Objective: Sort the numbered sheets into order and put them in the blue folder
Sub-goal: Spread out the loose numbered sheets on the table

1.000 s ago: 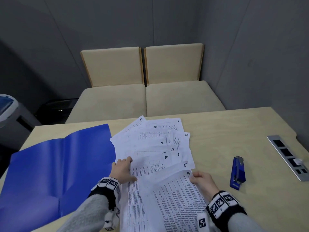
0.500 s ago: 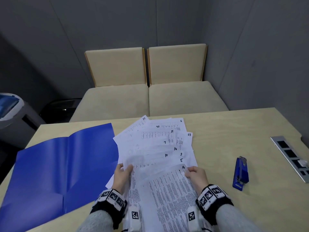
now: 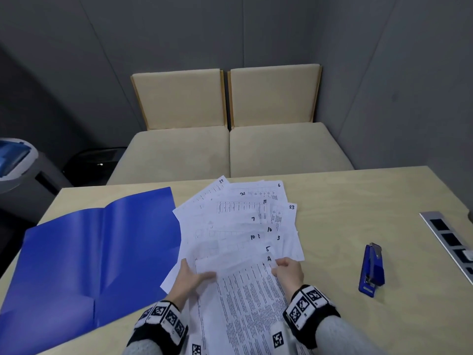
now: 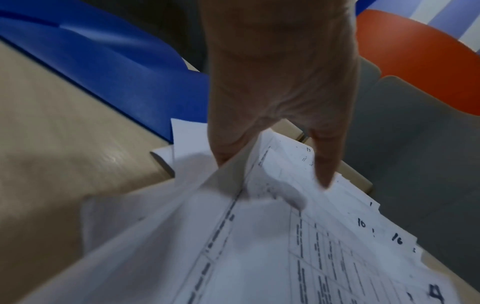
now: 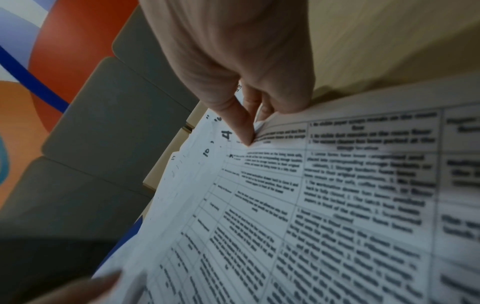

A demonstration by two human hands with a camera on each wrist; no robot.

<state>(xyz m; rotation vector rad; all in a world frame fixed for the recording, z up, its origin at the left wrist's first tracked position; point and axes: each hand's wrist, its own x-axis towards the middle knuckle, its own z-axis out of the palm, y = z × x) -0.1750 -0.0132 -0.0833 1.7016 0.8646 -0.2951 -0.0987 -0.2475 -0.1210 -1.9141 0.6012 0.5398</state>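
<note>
At the bottom of the head view two hands hold a fan of numbered sheets [image 3: 238, 226]. The left hand [image 3: 188, 279] grips the left edge of the sheets, with the thumb on top and the other fingers [image 4: 226, 144] under the paper. The right hand [image 3: 289, 271] pinches the top right corner of the nearest sheet, the one marked 4 [image 3: 268, 258], and its fingers [image 5: 241, 121] are curled round that corner. This sheet is full of small print in boxes. It covers the low parts of the sheets behind it, so only their top strips and corner numbers show.

The sheets are white and spread out like a fan across the middle of the light wood worktop [image 3: 345, 201]. The numbers I can read are 4, 5, 3, 10, 16, 7, 23, 11, 6 and 17. One more near the top is too smudged to read.

At the left lies one blue folder [image 3: 89, 252], open flat, with the left edges of the sheets lying over its right side. At the right lies one blue stapler [image 3: 372, 271], well apart from the sheets. A grey socket strip [image 3: 450, 242] sits at the right edge.

Past the worktop stand two beige seats [image 3: 230, 124] side by side against a grey wall.
</note>
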